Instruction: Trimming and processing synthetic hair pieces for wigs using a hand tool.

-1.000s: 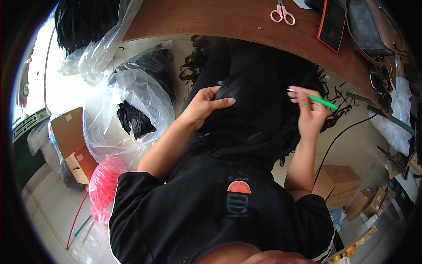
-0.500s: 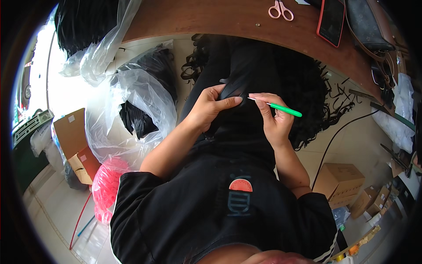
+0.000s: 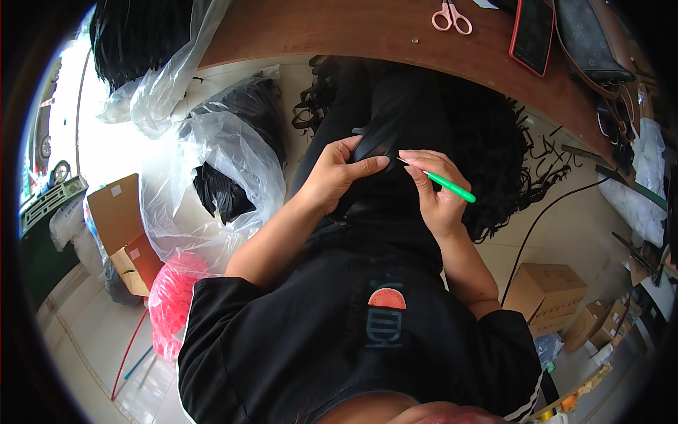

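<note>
Over my lap, my left hand (image 3: 337, 175) is closed on a black strip (image 3: 372, 143), its thumb lying across the material. The strip blends into my black clothing, so its full length is hard to follow. To its right, my right hand (image 3: 441, 203) pinches a slim tool with a green handle (image 3: 453, 188) and a thin metal tip. That tip points left toward the strip, close to my left thumb. Whether it touches the strip I cannot tell. A mass of curled black strips (image 3: 487, 152) hangs beside my legs on the right.
Ahead stands a brown table (image 3: 318, 32) with pink-handled scissors (image 3: 452, 18), a red-edged phone (image 3: 531, 35) and a dark bag (image 3: 595, 42). Clear plastic bags with black material (image 3: 222, 194) and a pink bag (image 3: 173, 304) lie left. Cardboard boxes (image 3: 547, 290) stand right.
The green handle has tilted more steeply, its rear end dropping slightly down and left with my right hand's fingers. My left hand keeps its hold on the strip.
</note>
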A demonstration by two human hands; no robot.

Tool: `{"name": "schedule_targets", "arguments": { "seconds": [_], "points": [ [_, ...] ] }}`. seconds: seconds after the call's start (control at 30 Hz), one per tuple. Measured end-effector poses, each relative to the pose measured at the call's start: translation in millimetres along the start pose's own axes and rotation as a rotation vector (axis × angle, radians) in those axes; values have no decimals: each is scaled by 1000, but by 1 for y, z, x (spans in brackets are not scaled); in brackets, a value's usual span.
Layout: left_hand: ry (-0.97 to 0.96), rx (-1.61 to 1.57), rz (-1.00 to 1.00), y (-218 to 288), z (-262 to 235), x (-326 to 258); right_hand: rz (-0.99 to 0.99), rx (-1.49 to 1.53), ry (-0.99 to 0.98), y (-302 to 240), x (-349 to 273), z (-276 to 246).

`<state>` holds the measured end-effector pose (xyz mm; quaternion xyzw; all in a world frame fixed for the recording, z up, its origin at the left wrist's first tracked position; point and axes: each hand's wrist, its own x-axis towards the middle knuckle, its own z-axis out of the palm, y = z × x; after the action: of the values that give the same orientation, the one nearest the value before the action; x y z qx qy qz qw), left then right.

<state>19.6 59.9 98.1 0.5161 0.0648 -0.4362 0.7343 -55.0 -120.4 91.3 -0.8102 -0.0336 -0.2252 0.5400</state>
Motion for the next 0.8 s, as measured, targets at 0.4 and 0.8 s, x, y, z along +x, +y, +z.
{"name": "schedule_targets", "arguments": {
  "seconds": [0.4, 0.8],
  "points": [
    [-89, 403, 153, 25, -39, -13, 21, -582, 542, 60, 24, -118],
    [62, 336, -42, -15, -65, 0, -113, -727, 1050, 78, 21, -174]
  ]
}}
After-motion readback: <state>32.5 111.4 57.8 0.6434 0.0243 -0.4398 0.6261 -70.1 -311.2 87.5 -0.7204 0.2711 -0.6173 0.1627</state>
